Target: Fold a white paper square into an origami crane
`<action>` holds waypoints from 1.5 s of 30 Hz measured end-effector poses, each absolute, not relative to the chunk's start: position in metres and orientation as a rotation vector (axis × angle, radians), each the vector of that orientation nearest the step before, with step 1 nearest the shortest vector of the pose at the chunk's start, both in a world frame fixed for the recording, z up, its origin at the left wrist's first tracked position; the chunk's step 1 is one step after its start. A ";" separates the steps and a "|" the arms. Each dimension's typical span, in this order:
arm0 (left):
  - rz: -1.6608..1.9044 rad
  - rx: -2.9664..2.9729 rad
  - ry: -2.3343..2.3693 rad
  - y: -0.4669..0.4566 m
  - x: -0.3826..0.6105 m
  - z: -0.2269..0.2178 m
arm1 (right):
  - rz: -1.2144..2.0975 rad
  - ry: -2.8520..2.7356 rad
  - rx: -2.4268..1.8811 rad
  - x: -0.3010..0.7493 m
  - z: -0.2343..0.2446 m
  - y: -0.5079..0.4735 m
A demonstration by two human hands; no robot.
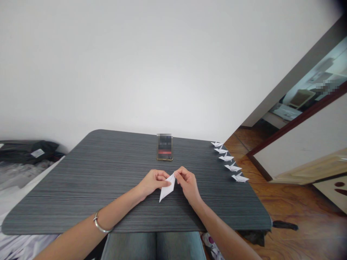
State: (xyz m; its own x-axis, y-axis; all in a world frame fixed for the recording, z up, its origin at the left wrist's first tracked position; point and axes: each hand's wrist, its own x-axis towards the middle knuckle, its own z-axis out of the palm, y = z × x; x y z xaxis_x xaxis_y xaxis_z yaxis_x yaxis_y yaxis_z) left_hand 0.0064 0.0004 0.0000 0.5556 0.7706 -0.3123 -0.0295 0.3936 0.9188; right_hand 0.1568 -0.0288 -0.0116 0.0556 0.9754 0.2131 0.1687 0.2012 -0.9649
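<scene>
Between my hands is a piece of white folded paper [167, 190], narrow and diamond-shaped, tilted with one point toward me. My left hand [155, 181] pinches its left side, thumb on top and fingers curled behind. At the upper tip, my right hand [187, 181] pinches the paper between thumb and forefinger. Both hands are just above the dark table [108, 173]. Along the table's right edge stands a row of several folded white paper birds [229, 158]. The fingers partly cover the paper's upper end.
A phone [165, 147] rests on the table beyond my hands, near the white wall [162, 72]. Left of the table lie a black bag [29, 151] and pale plastic-wrapped items. To the right are a wooden floor [287, 206] and a doorway. My legs are under the table's front edge.
</scene>
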 end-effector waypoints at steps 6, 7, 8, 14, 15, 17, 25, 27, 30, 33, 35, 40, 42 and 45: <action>0.669 1.143 0.876 0.002 0.007 -0.007 | 0.919 -1.405 -1.266 0.155 -0.014 -0.029; 0.679 1.167 0.880 0.002 0.007 -0.008 | 0.917 -1.405 -1.279 0.155 -0.015 -0.029; 0.686 1.189 0.882 0.002 0.007 -0.008 | 0.921 -1.401 -1.285 0.155 -0.015 -0.029; 0.670 1.197 0.878 0.003 0.006 -0.009 | 0.963 -1.392 -1.287 0.157 -0.016 -0.027; 0.674 1.190 0.877 0.003 0.006 -0.010 | 0.961 -1.395 -1.287 0.158 -0.016 -0.026; 0.686 1.181 0.881 0.003 0.006 -0.011 | 0.957 -1.398 -1.285 0.158 -0.016 -0.026; 0.663 1.231 0.944 0.002 0.007 -0.010 | 0.992 -1.381 -1.286 0.157 -0.016 -0.028; 0.667 1.241 0.949 0.002 0.007 -0.009 | 1.013 -1.366 -1.289 0.157 -0.016 -0.028; 0.689 1.258 0.959 0.002 0.007 -0.009 | 1.037 -1.332 -1.319 0.155 -0.016 -0.029; 0.711 1.275 0.976 0.003 0.007 -0.012 | 1.036 -1.313 -1.324 0.153 -0.015 -0.030; 0.718 1.284 0.980 0.003 0.006 -0.013 | 1.032 -1.308 -1.315 0.152 -0.014 -0.031; 0.698 1.313 0.969 0.003 0.007 -0.011 | 1.049 -1.290 -1.303 0.153 -0.013 -0.031; 0.690 1.324 0.970 0.002 0.007 -0.010 | 1.050 -1.291 -1.290 0.153 -0.013 -0.031; 0.681 1.319 0.969 0.002 0.008 -0.008 | 1.058 -1.282 -1.265 0.154 -0.014 -0.030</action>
State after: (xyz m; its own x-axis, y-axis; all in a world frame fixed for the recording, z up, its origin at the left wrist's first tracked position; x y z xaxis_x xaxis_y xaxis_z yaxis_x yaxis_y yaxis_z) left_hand 0.0078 0.0015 -0.0078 0.4645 0.8644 -0.1927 0.1119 0.1585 0.9810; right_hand 0.1538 -0.0302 -0.0142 0.0535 0.9958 0.0747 0.1161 0.0681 -0.9909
